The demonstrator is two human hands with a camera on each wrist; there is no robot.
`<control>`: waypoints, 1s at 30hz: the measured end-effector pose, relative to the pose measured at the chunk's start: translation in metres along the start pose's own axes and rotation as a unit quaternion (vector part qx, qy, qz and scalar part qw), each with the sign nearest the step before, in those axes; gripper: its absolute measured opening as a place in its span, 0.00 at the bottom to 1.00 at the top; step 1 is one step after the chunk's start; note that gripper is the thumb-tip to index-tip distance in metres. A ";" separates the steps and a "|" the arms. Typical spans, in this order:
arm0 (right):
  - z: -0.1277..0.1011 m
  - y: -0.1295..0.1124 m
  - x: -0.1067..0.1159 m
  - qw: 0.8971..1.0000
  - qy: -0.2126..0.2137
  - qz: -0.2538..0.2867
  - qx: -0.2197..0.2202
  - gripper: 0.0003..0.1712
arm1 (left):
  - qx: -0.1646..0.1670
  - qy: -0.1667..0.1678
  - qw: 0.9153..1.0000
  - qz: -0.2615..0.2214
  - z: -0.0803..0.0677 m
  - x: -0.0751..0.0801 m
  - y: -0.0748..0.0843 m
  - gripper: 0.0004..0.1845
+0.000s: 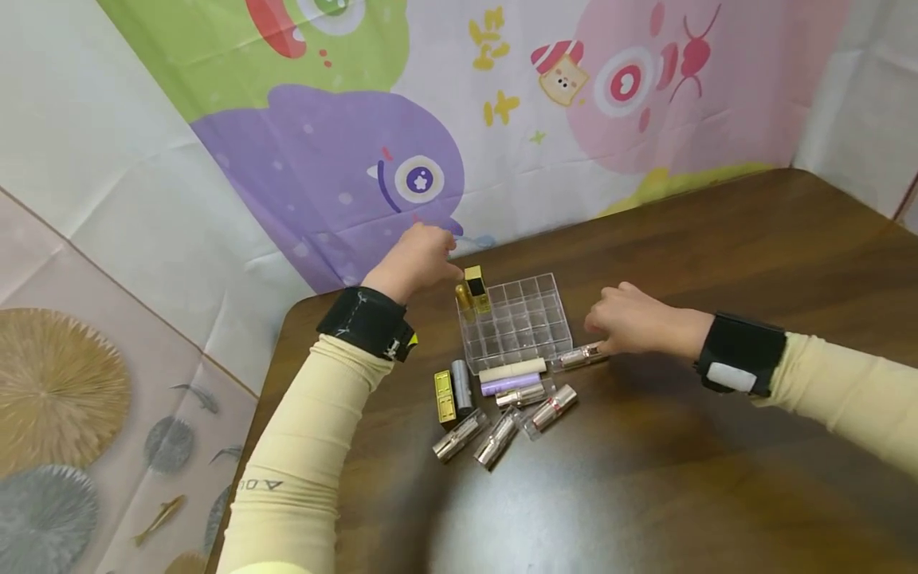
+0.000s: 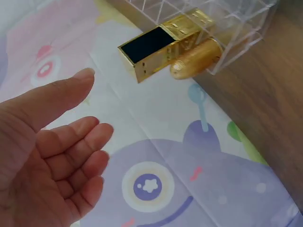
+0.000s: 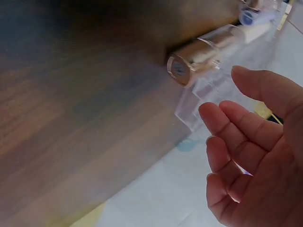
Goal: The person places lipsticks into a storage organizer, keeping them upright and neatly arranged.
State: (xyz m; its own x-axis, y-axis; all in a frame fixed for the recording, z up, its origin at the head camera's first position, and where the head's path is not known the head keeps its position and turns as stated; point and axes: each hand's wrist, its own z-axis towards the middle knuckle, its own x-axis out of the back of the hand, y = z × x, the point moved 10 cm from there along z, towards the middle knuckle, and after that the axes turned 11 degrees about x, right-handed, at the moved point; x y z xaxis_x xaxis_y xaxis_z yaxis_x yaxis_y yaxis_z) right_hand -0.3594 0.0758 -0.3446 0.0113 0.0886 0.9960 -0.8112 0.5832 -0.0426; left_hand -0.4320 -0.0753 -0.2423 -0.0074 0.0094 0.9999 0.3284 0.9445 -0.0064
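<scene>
Head view: I have the left hand (image 1: 423, 259) just beside a black-and-gold tube (image 1: 476, 288) and a gold bullet-shaped tube (image 1: 463, 296), both standing in the far-left corner of the clear grid tray (image 1: 562, 314). Right hand (image 1: 631, 320) is by the clear-capped lipstick (image 1: 578, 356), lying at the near-right corner. Other tubes (image 1: 512, 370) lie nearer me.

Left wrist: thumb and fingers apart, nothing held, clear of both tubes.

Right wrist: fingers loosely bent, thumb apart, nothing gripped; lipstick just off the fingertips.
</scene>
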 end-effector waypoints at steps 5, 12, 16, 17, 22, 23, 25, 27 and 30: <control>0.003 0.000 -0.009 0.999 -0.011 -0.031 0.019 0.08 | 0.038 -0.036 0.999 -0.013 -0.013 -0.014 -0.017 0.18; -0.001 0.002 -0.022 0.999 -0.015 -0.023 0.023 0.12 | 0.031 -0.045 0.998 -0.023 -0.026 -0.032 -0.019 0.12; 0.001 0.005 -0.027 1.000 -0.012 -0.010 0.026 0.07 | 0.027 -0.041 0.999 -0.022 -0.026 -0.034 -0.018 0.13; 0.002 0.006 -0.028 1.000 -0.013 -0.005 0.026 0.06 | 0.028 -0.041 0.999 -0.023 -0.026 -0.034 -0.018 0.13; 0.007 0.013 -0.035 0.999 -0.031 0.017 0.015 0.03 | 0.028 -0.052 0.998 -0.038 -0.025 -0.038 -0.017 0.15; 0.006 0.013 -0.036 0.999 -0.035 0.021 0.013 0.03 | 0.027 -0.057 0.997 -0.042 -0.025 -0.040 -0.016 0.14; 0.006 0.013 -0.034 0.999 -0.032 0.022 0.015 0.02 | 0.020 -0.070 0.996 -0.057 -0.026 -0.045 -0.013 0.12; 0.005 0.012 -0.025 0.999 -0.011 0.026 0.023 0.04 | 0.012 -0.078 0.994 -0.076 -0.026 -0.048 -0.010 0.09; 0.007 0.008 -0.002 0.998 0.033 0.017 0.041 0.06 | 0.006 -0.094 0.990 -0.104 -0.027 -0.052 -0.006 0.08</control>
State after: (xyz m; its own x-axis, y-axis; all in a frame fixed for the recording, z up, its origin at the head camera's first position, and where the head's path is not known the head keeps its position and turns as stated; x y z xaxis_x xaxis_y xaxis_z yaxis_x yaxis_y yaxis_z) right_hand -0.3705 0.0746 -0.3466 0.0199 0.1621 0.9866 -0.8569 0.5112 -0.0667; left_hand -0.4080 -0.0904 -0.2940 -0.2489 -0.1266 0.9602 0.2893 0.9364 0.1985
